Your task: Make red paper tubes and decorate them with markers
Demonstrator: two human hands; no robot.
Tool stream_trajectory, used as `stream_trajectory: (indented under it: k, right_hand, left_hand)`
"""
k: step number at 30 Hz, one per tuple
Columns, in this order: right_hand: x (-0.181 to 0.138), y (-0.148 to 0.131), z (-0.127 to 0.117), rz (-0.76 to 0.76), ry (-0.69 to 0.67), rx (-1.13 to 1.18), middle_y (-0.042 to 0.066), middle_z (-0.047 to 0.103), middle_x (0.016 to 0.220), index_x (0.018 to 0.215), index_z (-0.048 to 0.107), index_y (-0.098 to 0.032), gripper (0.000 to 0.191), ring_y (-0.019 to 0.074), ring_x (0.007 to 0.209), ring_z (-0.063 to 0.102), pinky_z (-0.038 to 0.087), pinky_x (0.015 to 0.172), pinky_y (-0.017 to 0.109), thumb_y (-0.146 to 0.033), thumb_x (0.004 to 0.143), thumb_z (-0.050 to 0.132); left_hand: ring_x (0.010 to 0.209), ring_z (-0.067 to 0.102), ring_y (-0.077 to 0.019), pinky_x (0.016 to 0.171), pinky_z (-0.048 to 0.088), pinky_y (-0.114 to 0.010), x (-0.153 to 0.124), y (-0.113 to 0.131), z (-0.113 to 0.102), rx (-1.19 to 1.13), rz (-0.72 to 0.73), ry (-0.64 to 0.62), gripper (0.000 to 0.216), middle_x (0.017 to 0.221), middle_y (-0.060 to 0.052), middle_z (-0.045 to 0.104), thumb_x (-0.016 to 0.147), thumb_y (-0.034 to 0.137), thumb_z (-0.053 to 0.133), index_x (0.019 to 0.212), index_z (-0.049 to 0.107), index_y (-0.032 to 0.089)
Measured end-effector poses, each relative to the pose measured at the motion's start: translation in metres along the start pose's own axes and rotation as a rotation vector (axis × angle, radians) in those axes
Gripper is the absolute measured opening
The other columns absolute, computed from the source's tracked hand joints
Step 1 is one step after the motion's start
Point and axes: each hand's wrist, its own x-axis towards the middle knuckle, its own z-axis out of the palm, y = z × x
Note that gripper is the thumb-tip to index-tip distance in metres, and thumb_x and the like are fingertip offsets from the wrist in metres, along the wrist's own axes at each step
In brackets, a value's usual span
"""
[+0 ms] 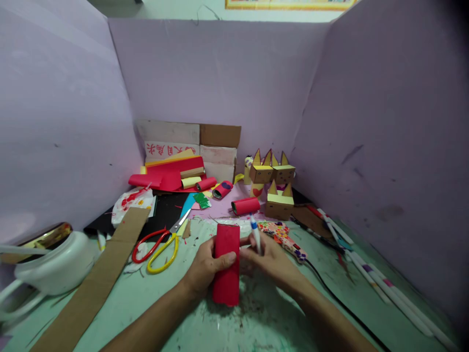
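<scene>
Upright in front of me is a red paper-covered piece (226,278), long and narrow, perhaps a flattened tube. My left hand (205,264) is closed around its left side, thumb across the front. My right hand (269,256) grips a white marker with a blue band (255,232), which points up. Fingertips of that hand reach the red piece's right edge; whether they press on it I cannot tell. Just beyond lies a short red paper tube (245,206). Scissors with one red and one yellow handle (163,249) lie spread to the left of my left hand.
A cardboard strip (98,283) and a white pot (60,266) stand at left. Cardboard animal heads (280,204) sit at the back right. A floral-patterned glue gun (282,235) with a black cord lies beside my right hand. White sticks (395,298) line the right wall.
</scene>
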Motion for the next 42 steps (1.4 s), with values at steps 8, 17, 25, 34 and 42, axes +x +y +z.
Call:
stream_trajectory:
  k: [8,17,25,34,42]
  right_hand:
    - [-0.005,-0.019,-0.019,-0.131,0.146,0.324,-0.007,0.056,0.06,0.105,0.058,-0.024,0.035,0.005,0.034,0.029,0.027,0.031,0.016,-0.046,0.08,0.067]
    - [-0.013,-0.032,-0.023,-0.414,0.075,0.597,0.005,0.08,0.086,0.096,0.074,-0.028,0.017,0.02,0.068,0.074,0.061,0.065,0.034,-0.028,0.08,0.069]
    - [0.018,-0.02,0.014,-0.098,0.087,0.273,0.01,0.07,0.125,0.099,0.052,-0.027,0.059,0.0269,0.105,0.07,0.054,0.088,0.042,-0.026,0.055,0.091]
    - [0.011,-0.002,0.012,-0.126,-0.023,0.443,0.004,0.074,0.113,0.099,0.051,-0.027,0.053,0.0199,0.09,0.071,0.056,0.076,0.031,-0.028,0.062,0.089]
    - [0.012,-0.011,0.01,-0.219,0.173,0.312,0.004,0.077,0.1,0.093,0.057,-0.025,0.042,0.0227,0.096,0.072,0.054,0.086,0.035,-0.042,0.068,0.085]
  left_hand:
    - [0.071,0.064,-0.0212,0.064,0.053,-0.032,0.0,-0.003,-0.001,0.081,0.072,0.147,0.058,0.086,-0.011,0.071,0.056,0.046,0.085,0.096,0.06,0.012]
    - [0.073,0.063,-0.0217,0.066,0.052,-0.033,-0.001,-0.005,0.0,0.181,0.126,0.172,0.048,0.084,-0.009,0.07,0.066,0.044,0.077,0.098,0.061,0.012]
    - [0.073,0.059,-0.0188,0.064,0.05,-0.028,-0.005,-0.002,0.003,0.285,0.16,0.11,0.048,0.089,-0.007,0.069,0.069,0.036,0.073,0.108,0.062,0.011]
    - [0.064,0.055,-0.0137,0.058,0.046,-0.024,-0.004,-0.011,0.002,0.048,0.044,-0.144,0.075,0.078,-0.004,0.066,0.051,0.05,0.089,0.109,0.063,0.009]
    - [0.068,0.064,-0.0209,0.063,0.053,-0.031,-0.003,-0.014,0.004,0.05,0.005,-0.059,0.066,0.078,-0.008,0.069,0.054,0.05,0.087,0.1,0.061,0.01]
